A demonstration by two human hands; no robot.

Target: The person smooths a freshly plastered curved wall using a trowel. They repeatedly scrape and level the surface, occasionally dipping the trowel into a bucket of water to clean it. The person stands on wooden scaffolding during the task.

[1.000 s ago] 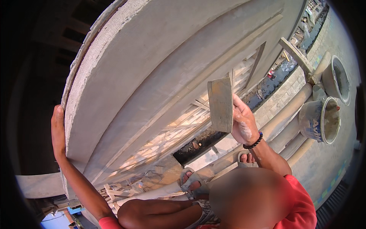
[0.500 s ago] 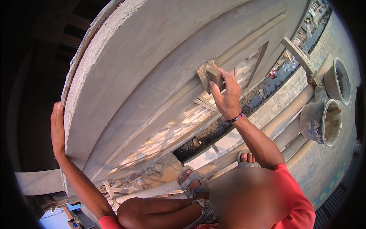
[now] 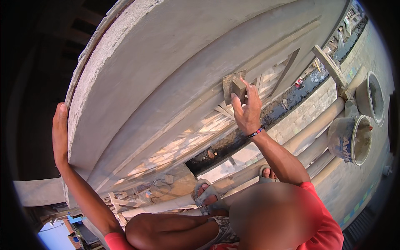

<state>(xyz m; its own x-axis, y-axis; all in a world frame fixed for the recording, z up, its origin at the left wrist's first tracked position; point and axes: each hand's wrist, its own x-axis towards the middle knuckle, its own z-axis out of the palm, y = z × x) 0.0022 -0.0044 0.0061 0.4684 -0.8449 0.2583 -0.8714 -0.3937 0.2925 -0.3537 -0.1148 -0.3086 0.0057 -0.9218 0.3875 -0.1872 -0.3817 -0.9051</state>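
Gripping a hand float (image 3: 227, 88) by its block-shaped handle (image 3: 238, 89), the right hand (image 3: 249, 110) is pressing thumb and fingers on opposite sides of the block, while the float's flat plate is lying over a pale raised strip (image 3: 287, 41) of the grey plastered panel (image 3: 137, 75). A beaded bracelet (image 3: 256, 132) is circling the right wrist. Well apart, toward the left, the left hand (image 3: 61, 129) is resting against the panel's rough edge (image 3: 98, 66), holding no tool, its fingers lying extended and close together. The person is crouching, with a bent knee (image 3: 143, 231) showing near the lower edge and a red sleeve (image 3: 323, 229) covering the right shoulder. Both sandalled feet, the left foot (image 3: 207, 195) and the right foot (image 3: 268, 173), are showing near long round poles (image 3: 315, 122). A dark trench (image 3: 213, 156) is running between panel and poles. Toward the right, a printed bucket (image 3: 341, 139) and a grey bucket (image 3: 363, 102) are sitting beside the poles.
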